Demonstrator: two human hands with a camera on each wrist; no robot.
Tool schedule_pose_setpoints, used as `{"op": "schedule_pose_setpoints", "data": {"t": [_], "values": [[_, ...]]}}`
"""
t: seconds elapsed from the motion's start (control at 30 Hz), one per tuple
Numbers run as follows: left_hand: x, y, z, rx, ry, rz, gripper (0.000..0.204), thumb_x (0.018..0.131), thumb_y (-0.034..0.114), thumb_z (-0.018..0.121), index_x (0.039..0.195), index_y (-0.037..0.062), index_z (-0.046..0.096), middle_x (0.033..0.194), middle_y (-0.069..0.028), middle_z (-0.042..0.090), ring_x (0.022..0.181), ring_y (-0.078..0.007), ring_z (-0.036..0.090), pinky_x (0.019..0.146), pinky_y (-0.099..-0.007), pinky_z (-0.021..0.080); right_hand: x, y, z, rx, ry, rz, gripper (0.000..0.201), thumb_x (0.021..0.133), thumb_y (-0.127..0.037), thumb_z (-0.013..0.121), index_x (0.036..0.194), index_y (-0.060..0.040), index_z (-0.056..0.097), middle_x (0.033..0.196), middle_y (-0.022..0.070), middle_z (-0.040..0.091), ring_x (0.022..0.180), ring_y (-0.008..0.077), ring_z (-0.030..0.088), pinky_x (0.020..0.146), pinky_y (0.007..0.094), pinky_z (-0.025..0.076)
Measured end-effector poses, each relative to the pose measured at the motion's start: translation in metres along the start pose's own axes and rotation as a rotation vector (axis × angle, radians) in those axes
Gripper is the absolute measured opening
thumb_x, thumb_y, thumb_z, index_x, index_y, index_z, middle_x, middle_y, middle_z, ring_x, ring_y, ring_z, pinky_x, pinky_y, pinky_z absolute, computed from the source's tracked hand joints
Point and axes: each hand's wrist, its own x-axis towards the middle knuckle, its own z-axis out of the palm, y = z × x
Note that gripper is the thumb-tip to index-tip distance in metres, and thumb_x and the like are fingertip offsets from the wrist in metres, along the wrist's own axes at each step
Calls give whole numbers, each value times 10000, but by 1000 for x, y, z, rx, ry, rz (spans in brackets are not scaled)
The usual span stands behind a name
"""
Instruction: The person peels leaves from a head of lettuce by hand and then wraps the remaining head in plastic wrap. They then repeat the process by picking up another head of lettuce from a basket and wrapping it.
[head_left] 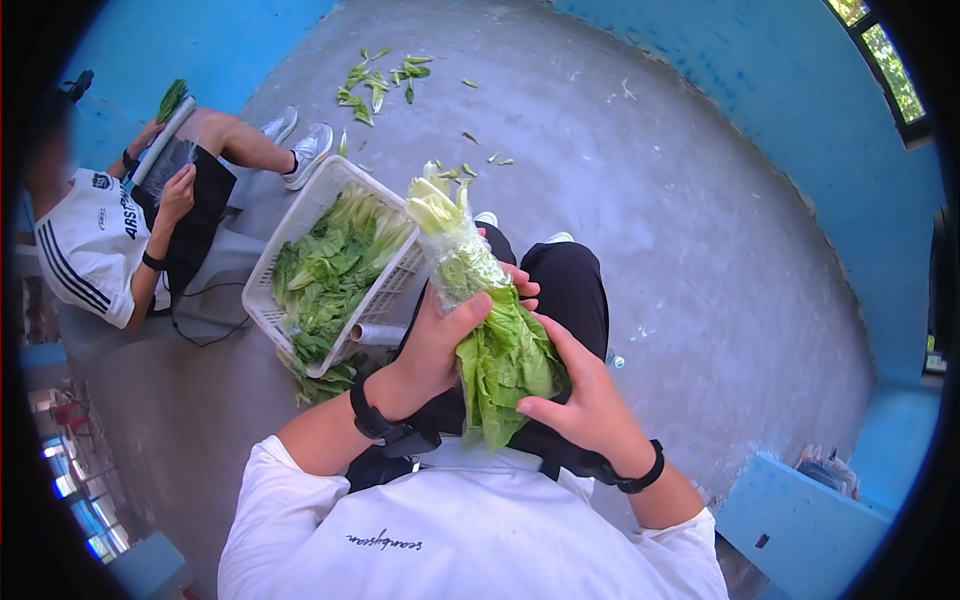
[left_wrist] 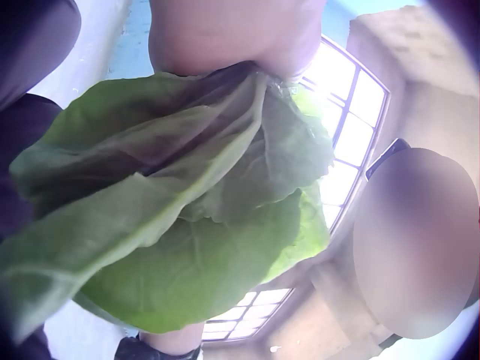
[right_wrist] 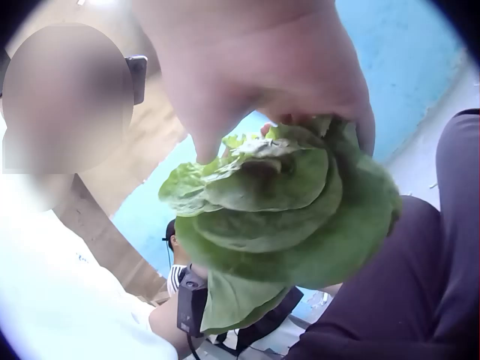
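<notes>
A bunch of leafy lettuce (head_left: 512, 365) lies slantwise over the lap, pale cut stems pointing away and loose leaves toward the body. Clear plastic film (head_left: 466, 262) is wrapped round its stem half. My left hand (head_left: 437, 345) grips the wrapped middle, thumb on top and fingertips showing on the far side. The right hand (head_left: 592, 405) holds the leafy end from the right, thumb and fingers spread round the leaves. Green leaves (left_wrist: 187, 255) fill much of the left wrist view. From the right wrist, the leaf tips (right_wrist: 277, 202) show beneath the hand.
Left of the knees stands a white plastic crate (head_left: 262, 285) of greens, with a roll of film (head_left: 378, 334) beside it. Another person (head_left: 95, 240) sits at the left holding a film roll and greens. Leaf scraps (head_left: 377, 88) lie on the grey floor (head_left: 640, 150).
</notes>
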Motion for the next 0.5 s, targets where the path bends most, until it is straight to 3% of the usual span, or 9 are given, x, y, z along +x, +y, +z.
{"op": "schedule_pose_setpoints", "data": {"t": [0.27,0.37,0.5], "values": [[-3,-16,8,39,29,72,782,980,144,628,1584,127,131,1320,-177,569,1250,-282,584,1086,-441,472,-2,-4,18,-313,181,-45,629,860,-104,718,1417,16,451,1115,195,588,970,385,637,795,428,525],[-5,-22,6,49,24,67,797,975,106,609,1591,122,104,1318,-180,570,1255,-276,582,1080,-432,473,-3,0,22,-326,215,-56,590,862,-72,691,1398,19,460,1103,200,582,950,392,636,782,431,526],[-4,-25,3,169,19,67,868,967,172,636,1598,157,40,1289,-193,564,1232,-293,586,1080,-457,474,-1,-1,22,-333,203,-29,587,862,-72,689,1395,22,460,1112,202,584,966,395,635,799,430,524]]}}
